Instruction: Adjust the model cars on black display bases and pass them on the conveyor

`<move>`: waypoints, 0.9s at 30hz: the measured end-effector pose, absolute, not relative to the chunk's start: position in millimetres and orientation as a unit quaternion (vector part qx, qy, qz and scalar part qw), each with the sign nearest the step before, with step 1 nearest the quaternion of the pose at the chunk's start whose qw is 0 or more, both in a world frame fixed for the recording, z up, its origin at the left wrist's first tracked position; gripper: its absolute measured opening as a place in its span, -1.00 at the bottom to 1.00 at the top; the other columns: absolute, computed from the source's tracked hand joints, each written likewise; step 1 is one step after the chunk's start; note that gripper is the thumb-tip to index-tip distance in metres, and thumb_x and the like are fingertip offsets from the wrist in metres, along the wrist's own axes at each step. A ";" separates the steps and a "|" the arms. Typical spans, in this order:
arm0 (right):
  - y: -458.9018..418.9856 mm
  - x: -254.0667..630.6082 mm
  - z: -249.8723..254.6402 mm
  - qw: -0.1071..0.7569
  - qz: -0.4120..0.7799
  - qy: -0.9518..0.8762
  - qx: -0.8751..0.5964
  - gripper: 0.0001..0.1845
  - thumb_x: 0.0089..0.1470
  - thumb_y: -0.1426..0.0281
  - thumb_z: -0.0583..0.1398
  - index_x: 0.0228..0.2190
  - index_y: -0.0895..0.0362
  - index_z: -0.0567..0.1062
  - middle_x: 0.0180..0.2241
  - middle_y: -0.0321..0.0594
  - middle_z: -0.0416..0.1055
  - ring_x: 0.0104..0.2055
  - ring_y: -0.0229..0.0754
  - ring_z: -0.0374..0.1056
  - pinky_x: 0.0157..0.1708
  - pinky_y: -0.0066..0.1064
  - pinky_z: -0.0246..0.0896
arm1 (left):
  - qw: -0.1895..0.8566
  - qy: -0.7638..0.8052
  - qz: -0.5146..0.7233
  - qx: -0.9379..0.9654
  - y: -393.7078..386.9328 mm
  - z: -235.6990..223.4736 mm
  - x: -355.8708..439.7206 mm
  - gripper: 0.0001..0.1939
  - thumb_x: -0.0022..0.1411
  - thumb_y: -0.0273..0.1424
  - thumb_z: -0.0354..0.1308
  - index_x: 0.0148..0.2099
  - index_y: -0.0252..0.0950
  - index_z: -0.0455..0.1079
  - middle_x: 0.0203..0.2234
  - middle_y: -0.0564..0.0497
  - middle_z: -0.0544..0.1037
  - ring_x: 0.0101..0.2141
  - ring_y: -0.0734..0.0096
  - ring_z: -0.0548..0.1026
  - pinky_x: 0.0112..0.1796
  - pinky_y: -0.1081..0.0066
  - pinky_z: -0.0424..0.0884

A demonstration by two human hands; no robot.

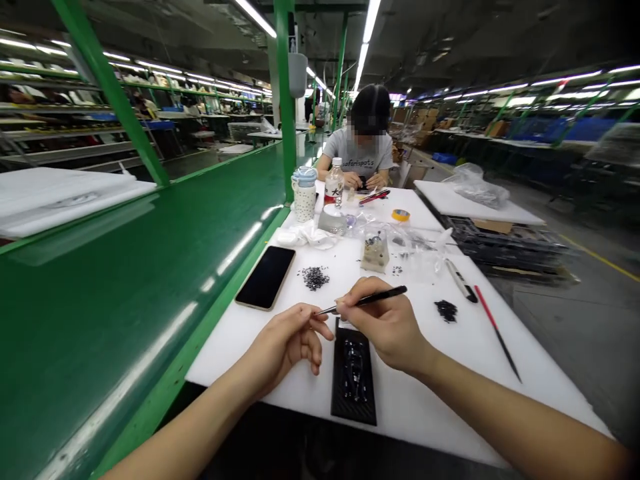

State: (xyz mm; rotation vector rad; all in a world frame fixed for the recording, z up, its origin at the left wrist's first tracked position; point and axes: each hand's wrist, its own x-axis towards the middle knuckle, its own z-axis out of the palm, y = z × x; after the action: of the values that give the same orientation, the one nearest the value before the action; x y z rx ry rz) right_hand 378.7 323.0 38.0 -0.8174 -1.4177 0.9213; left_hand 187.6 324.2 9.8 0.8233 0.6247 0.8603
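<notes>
My right hand (385, 327) pinches black-handled metal-tipped tweezers (365, 301), their tip reaching left to the fingertips of my left hand (286, 343). The left hand's fingers curl loosely, and anything tiny between them is hidden. Below both hands, on the white foam table top (220, 360), lies a black ribbed rectangular tray (353, 380) with small dark parts (355, 370) on it. A heap of tiny black pieces (315, 278) lies beyond my left hand, and another (446, 311) lies to the right of my right hand.
A black smartphone (266, 277) lies left of the heap. To the right are a marker (460, 280) and a thin red-and-black tool (495, 330). Farther back stand a mug (305, 193), a water bottle (334, 183) and a plastic bag (375, 248). A seated co-worker (363, 147) faces me. A green conveyor belt (125, 300) runs along the left.
</notes>
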 end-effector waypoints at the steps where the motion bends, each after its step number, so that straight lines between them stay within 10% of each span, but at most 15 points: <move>1: 325.7 374.7 33.0 0.591 0.416 -0.597 -0.348 -0.85 0.04 0.36 0.40 -0.44 0.08 0.53 -0.44 -0.35 0.47 -0.41 -0.34 0.46 -0.43 -0.57 0.45 | 0.785 0.292 0.397 0.375 325.0 9.0 187.0 -0.72 0.34 -0.20 0.13 -0.18 -0.35 0.41 -0.38 -0.06 0.59 -0.56 0.48 0.48 -0.54 0.46 0.45; 8: 327.3 378.1 10.7 0.578 0.468 -0.544 -0.389 -0.85 0.08 0.33 0.40 -0.38 0.03 0.53 -0.44 -0.37 0.53 -0.44 -0.35 0.51 -0.40 -0.61 0.51 | 0.825 0.287 0.358 0.329 334.6 7.5 191.1 -0.74 0.36 -0.27 0.07 -0.35 -0.31 0.31 -0.55 0.04 0.48 -0.64 0.50 0.44 -0.59 0.51 0.37; 16: 300.1 392.4 19.9 0.519 0.076 -0.814 -0.248 -0.43 -0.01 0.78 0.29 0.02 0.15 0.47 -0.05 -0.09 0.53 0.04 -0.09 0.50 0.10 -0.22 0.56 | 0.836 0.313 0.350 0.283 334.2 13.6 189.8 -0.74 0.37 -0.32 -0.02 -0.39 -0.28 0.24 -0.61 0.12 0.37 -0.68 0.59 0.32 -0.64 0.57 0.23; 27: 303.6 388.9 22.2 0.464 0.046 -0.851 -0.242 -0.48 0.01 0.72 0.33 0.00 0.18 0.48 -0.06 -0.04 0.57 0.02 -0.07 0.52 -0.04 -0.25 0.63 | 0.849 0.305 0.326 0.285 333.6 18.0 189.7 -0.72 0.36 -0.30 0.00 -0.41 -0.29 0.25 -0.62 0.11 0.34 -0.67 0.58 0.32 -0.62 0.57 0.24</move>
State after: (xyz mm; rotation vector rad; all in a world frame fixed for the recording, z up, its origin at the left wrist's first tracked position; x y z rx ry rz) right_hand 388.9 303.6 22.2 -0.5936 -2.0906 0.1132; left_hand 189.7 333.6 18.0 0.5997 0.6419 0.6865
